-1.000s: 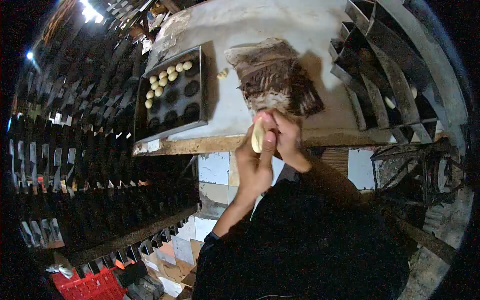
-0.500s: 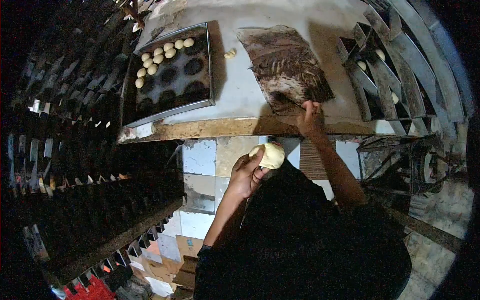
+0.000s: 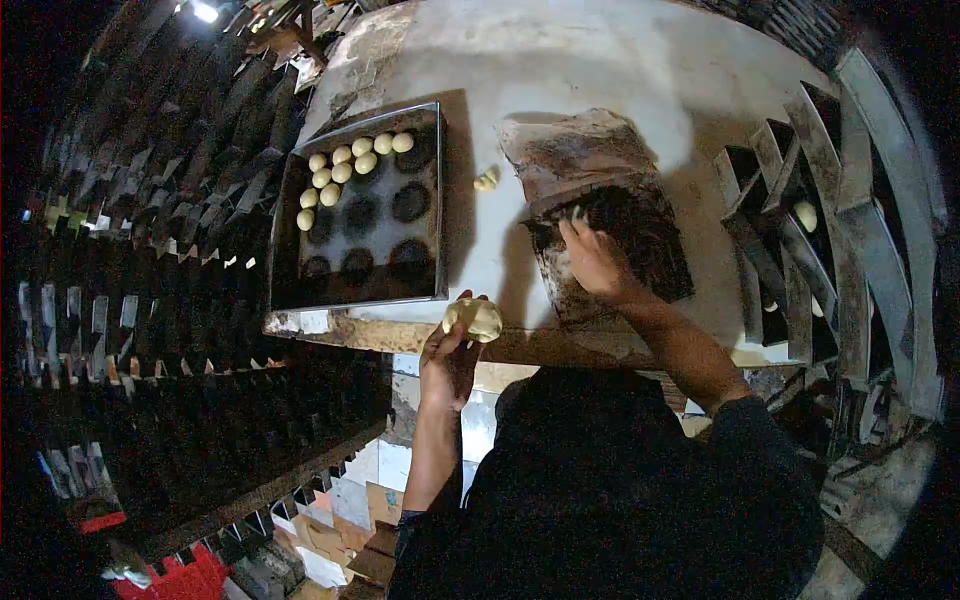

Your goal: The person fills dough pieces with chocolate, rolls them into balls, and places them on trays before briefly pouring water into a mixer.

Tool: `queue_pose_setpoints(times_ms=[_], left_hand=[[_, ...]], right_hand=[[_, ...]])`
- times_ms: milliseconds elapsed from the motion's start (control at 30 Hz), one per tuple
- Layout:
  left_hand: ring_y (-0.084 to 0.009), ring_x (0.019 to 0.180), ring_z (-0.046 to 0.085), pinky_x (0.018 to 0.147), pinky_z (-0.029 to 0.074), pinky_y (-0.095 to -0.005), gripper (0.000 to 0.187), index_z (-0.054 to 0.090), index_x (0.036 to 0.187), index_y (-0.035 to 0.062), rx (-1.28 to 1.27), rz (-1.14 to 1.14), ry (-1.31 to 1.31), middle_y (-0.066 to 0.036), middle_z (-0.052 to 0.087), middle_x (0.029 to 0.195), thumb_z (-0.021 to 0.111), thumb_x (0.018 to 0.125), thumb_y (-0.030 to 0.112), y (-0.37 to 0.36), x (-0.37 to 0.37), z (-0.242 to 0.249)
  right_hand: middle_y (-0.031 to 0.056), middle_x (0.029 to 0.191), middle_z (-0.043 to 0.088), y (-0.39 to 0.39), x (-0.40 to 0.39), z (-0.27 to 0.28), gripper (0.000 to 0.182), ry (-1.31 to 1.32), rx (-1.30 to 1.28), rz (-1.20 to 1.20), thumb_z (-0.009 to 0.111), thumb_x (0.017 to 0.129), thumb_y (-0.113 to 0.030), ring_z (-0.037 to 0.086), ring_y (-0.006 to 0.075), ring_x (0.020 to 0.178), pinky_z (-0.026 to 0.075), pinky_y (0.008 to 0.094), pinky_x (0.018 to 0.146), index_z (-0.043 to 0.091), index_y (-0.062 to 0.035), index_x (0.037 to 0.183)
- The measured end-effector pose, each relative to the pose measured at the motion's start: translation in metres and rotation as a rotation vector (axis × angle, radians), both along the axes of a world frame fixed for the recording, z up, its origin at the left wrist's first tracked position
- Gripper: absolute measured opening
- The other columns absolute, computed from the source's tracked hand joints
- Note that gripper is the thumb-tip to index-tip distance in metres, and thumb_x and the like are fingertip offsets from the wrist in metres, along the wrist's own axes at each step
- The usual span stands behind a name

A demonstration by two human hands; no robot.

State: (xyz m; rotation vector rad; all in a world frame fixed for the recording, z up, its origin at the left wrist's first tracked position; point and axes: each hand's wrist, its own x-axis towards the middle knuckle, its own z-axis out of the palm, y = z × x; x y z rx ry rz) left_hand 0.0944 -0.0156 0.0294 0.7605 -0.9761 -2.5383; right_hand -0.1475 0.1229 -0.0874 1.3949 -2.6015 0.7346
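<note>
The left hand point(image 3: 450, 355) is curled around a pale lump of dough point(image 3: 474, 318), held just above the near edge of the tabletop point(image 3: 560, 60), close to the near right corner of the baking tray point(image 3: 425, 200). The right hand point(image 3: 595, 260) lies flat, fingers spread and grasping nothing, pressed on a dark, greasy sheet point(image 3: 610, 215) spread on the tabletop a little right of centre and running to the near edge.

The tabletop is a pale, worn slab, stained and scuffed, with a rough, rusty-looking strip along its near edge. The dark metal tray sits toward its left side; its cups are mostly bare and dark, and a cluster of small dough balls point(image 3: 350, 165) fills those at its far left corner. A small scrap of dough point(image 3: 486, 180) lies on the bare surface between the tray and the sheet. At the right end of the tabletop stand slanted metal pans point(image 3: 800, 200), packed side by side, some holding pale pieces.

The room is dim. To the left, rows of dark metal racks point(image 3: 150, 260) stretch away, and a single bright lamp point(image 3: 206, 12) shows at the far top left. Below the tabletop's edge are pale wall tiles point(image 3: 480, 420), and a red crate point(image 3: 185, 578) sits on the floor at lower left. The person wears a dark top with sleeves.
</note>
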Motion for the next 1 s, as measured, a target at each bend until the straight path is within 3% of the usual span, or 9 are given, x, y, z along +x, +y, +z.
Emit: queue_pose_setpoints(times_ms=[100,167,267,400,500,633,833,933,1000], left_hand=[[-0.0274,0.119,0.05,0.103,0.035,-0.038,0.056,0.046,0.131,-0.0031,-0.048,0.049,-0.069,-0.016,0.053,0.13,0.061,0.083,0.022,0.002,-0.02,-0.003],[-0.0265,0.12,0.05,0.104,0.035,-0.0392,0.053,0.046,0.132,-0.0021,-0.021,0.041,-0.038,-0.015,0.053,0.129,0.059,0.085,0.02,0.001,-0.031,-0.004],[-0.0266,0.116,0.052,0.101,0.04,-0.0394,0.047,0.047,0.131,-0.0014,-0.004,0.045,0.002,-0.013,0.055,0.125,0.056,0.09,0.019,-0.004,-0.044,-0.013],[-0.0243,0.114,0.052,0.099,0.041,-0.0396,0.046,0.05,0.13,0.0051,-0.058,0.098,-0.149,-0.012,0.054,0.127,0.06,0.09,0.024,0.001,-0.071,-0.033],[-0.0239,0.112,0.053,0.098,0.041,-0.0381,0.045,0.049,0.131,0.0038,0.198,-0.009,-0.081,-0.011,0.055,0.123,0.056,0.092,0.027,0.015,-0.095,-0.039],[-0.024,0.113,0.052,0.097,0.042,-0.037,0.048,0.046,0.131,0.0001,0.209,-0.154,0.021,-0.012,0.054,0.123,0.048,0.096,0.033,0.03,-0.11,-0.044],[-0.0211,0.108,0.055,0.084,0.049,-0.0289,0.047,0.047,0.129,-0.0021,0.119,-0.085,-0.028,-0.013,0.054,0.123,0.05,0.096,0.03,0.02,-0.081,-0.047],[-0.0187,0.101,0.058,0.073,0.051,-0.0234,0.047,0.046,0.131,-0.0013,0.147,0.021,-0.033,-0.012,0.054,0.121,0.05,0.095,0.03,0.026,-0.073,-0.008],[-0.0195,0.104,0.056,0.078,0.049,-0.0242,0.048,0.042,0.134,-0.0004,0.148,-0.021,0.071,-0.012,0.054,0.121,0.048,0.096,0.029,0.03,-0.058,-0.002]], right_hand=[[0.0236,0.102,0.055,-0.023,-0.012,0.056,0.036,-0.061,0.527,0.17,0.054,0.083,-0.01,0.061,0.0365,0.084,0.051,0.0437,0.066,0.048,0.0052,0.115],[0.0198,0.092,0.06,-0.02,-0.027,-0.076,0.027,0.084,0.149,0.182,0.055,0.08,-0.013,0.063,0.0328,0.074,0.051,0.0424,0.062,0.056,0.0028,0.102],[0.0158,0.065,0.061,-0.031,-0.035,-0.003,0.018,-0.361,0.387,0.246,0.057,0.082,-0.015,0.063,0.0295,0.065,0.05,0.0378,0.06,0.062,0.001,0.079],[0.0131,0.064,0.061,-0.002,-0.046,0.013,0.024,-0.932,-0.082,0.387,0.059,0.087,-0.021,0.063,0.0239,0.063,0.05,0.0348,0.058,0.066,0.0015,0.086],[0.0103,0.067,0.061,0.013,-0.015,0.014,0.021,-0.409,-0.549,0.386,0.061,0.086,-0.018,0.061,0.0229,0.061,0.05,0.0338,0.057,0.067,-0.0019,0.097],[0.0111,0.085,0.06,0.043,0.02,0.023,0.043,-0.025,-0.229,0.232,0.063,0.08,-0.01,0.062,0.0257,0.072,0.052,0.0348,0.059,0.057,-0.006,0.122],[0.0154,0.092,0.058,0.098,0.043,0.016,0.041,-0.265,0.209,-0.061,0.063,0.08,-0.011,0.06,0.0298,0.084,0.053,0.0391,0.07,0.058,-0.0051,0.121],[0.0182,0.096,0.056,0.089,0.059,0.042,0.036,0.097,0.003,-0.064,0.064,0.083,-0.013,0.061,0.0322,0.087,0.053,0.0391,0.073,0.059,-0.0003,0.116],[0.0189,0.101,0.055,0.064,0.071,0.057,0.034,-0.21,-0.281,0.119,0.065,0.084,-0.016,0.06,0.0335,0.091,0.053,0.0407,0.075,0.06,0.0025,0.113]])
